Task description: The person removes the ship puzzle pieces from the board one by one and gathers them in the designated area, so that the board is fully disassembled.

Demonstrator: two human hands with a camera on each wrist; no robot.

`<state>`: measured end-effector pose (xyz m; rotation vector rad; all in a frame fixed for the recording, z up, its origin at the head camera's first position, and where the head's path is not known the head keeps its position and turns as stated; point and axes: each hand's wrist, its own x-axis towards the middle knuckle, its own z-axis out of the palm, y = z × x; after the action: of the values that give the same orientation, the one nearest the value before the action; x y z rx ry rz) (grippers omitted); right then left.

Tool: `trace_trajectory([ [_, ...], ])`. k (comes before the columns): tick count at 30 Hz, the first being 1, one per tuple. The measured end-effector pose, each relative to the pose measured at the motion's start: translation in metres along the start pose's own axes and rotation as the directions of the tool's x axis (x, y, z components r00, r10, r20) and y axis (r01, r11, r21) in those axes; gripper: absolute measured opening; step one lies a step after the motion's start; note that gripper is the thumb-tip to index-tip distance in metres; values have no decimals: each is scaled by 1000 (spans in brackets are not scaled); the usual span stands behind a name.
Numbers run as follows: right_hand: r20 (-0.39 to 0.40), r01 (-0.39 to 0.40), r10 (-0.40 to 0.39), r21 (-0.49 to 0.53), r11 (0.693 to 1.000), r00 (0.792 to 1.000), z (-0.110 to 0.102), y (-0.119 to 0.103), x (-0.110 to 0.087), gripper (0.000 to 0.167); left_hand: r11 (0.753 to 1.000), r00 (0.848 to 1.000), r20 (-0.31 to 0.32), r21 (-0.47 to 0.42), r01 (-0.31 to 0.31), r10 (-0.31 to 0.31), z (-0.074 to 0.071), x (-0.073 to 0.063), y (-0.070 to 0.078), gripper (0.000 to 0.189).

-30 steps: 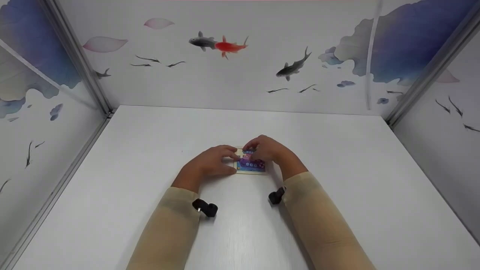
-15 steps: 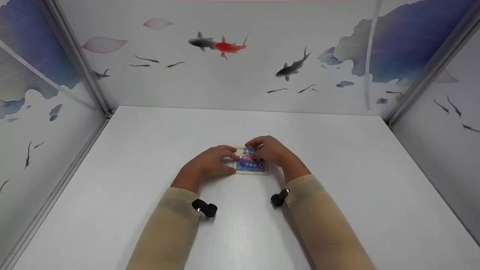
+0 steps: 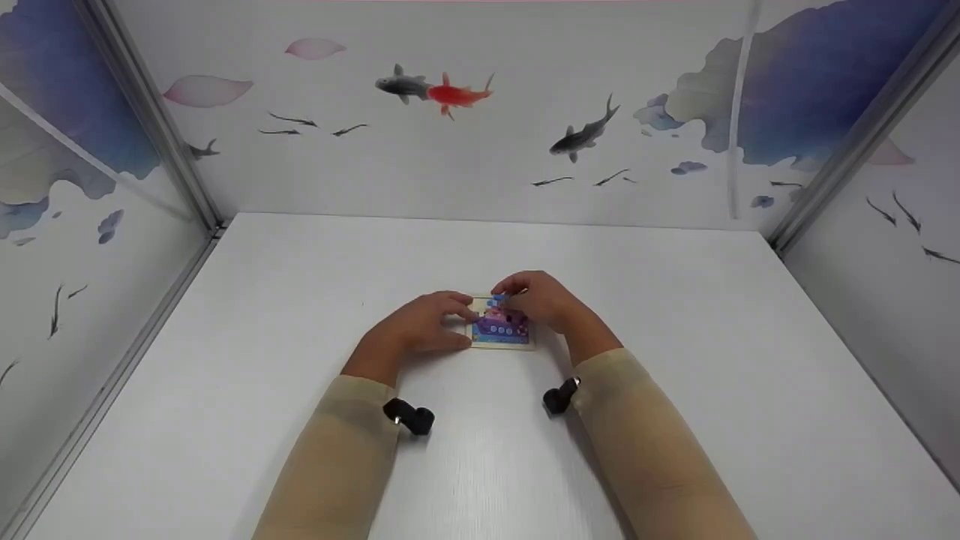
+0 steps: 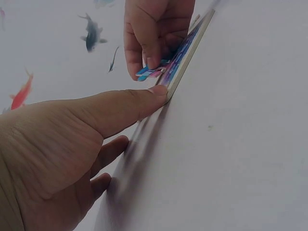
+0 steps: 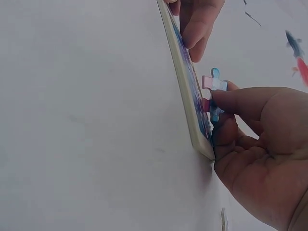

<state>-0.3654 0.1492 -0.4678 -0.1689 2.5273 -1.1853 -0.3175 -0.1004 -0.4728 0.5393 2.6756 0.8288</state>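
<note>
A small jigsaw puzzle with a pale frame point(image 3: 514, 347) and a purple and blue cartoon picture lies on the white table. My left hand point(image 3: 424, 326) rests at its left side, thumb point(image 4: 156, 91) touching the near corner and fingertips on its edge and surface. At the top right of the puzzle, my right hand point(image 3: 541, 298) pinches a blue and pink puzzle piece point(image 5: 217, 84) between thumb and fingers. In both wrist views that piece stands tilted from the board surface. Part of the picture is hidden under the right fingers.
White table surface point(image 3: 480, 465) surrounds the puzzle. A back wall point(image 3: 480, 172) printed with fish and side walls with metal corner posts enclose the table. A black wrist camera point(image 3: 409, 416) sits on the left sleeve, and another black camera point(image 3: 561, 397) on the right.
My right hand has shifted slightly to the right, and the blue piece under its fingertips now shows at a different angle. The left hand and the frame stay nearly still.
</note>
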Motion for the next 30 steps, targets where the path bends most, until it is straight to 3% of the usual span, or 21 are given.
trace_trajectory([
  [12, -10, 7, -6, 140, 990, 1000, -16, 6, 1, 21, 1000, 1000, -3, 8, 22, -22, 1, 1, 0, 44],
  [18, -28, -30, 35, 145, 989, 999, -27, 8, -5, 19, 1000, 1000, -3, 12, 26, -26, 2, 2, 0, 45],
  [24, -51, -75, 83, 134, 988, 995, -47, 21, -15, 22, 1000, 1000, -9, 15, 17, -17, 3, 3, -1, 45],
  [30, -58, -77, 90, 203, 976, 994, -71, 41, -26, 28, 1000, 1000, -6, -7, 16, -16, 3, 1, -2, 43],
])
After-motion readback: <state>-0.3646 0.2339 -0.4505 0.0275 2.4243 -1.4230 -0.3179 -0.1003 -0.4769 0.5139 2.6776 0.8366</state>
